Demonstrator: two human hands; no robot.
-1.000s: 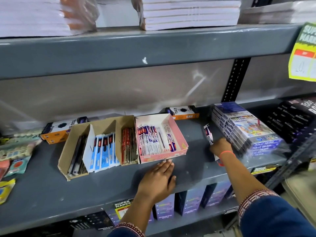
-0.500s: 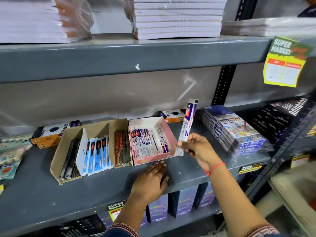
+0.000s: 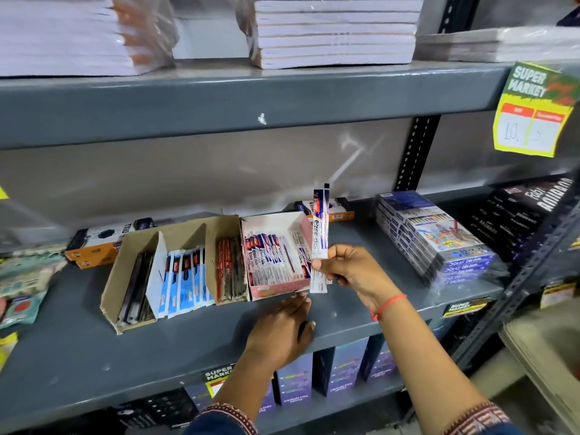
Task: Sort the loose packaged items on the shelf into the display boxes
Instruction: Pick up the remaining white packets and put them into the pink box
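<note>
My right hand (image 3: 353,271) pinches a long, narrow white-and-blue pen packet (image 3: 320,237) and holds it upright just right of the pink display box (image 3: 295,222). That box holds several matching packets lying flat. My left hand (image 3: 282,328) rests palm down on the grey shelf (image 3: 78,356), fingertips touching the pink box's front edge. Left of it, a brown cardboard box (image 3: 125,265) with dividers holds dark pens, blue-and-white packets (image 3: 185,277) and red packets (image 3: 229,268).
A shrink-wrapped stack of colour-pencil boxes (image 3: 439,237) stands right of my right hand. Orange-and-black boxes (image 3: 100,243) lie along the back wall. Blister packs (image 3: 22,290) sit at far left. A yellow price tag (image 3: 533,111) hangs from the upper shelf, which carries notebook stacks (image 3: 332,29).
My right hand picked the packet off the shelf beside the pencil boxes, raised it and carried it left to the pink box's right side. My left hand stayed put.
</note>
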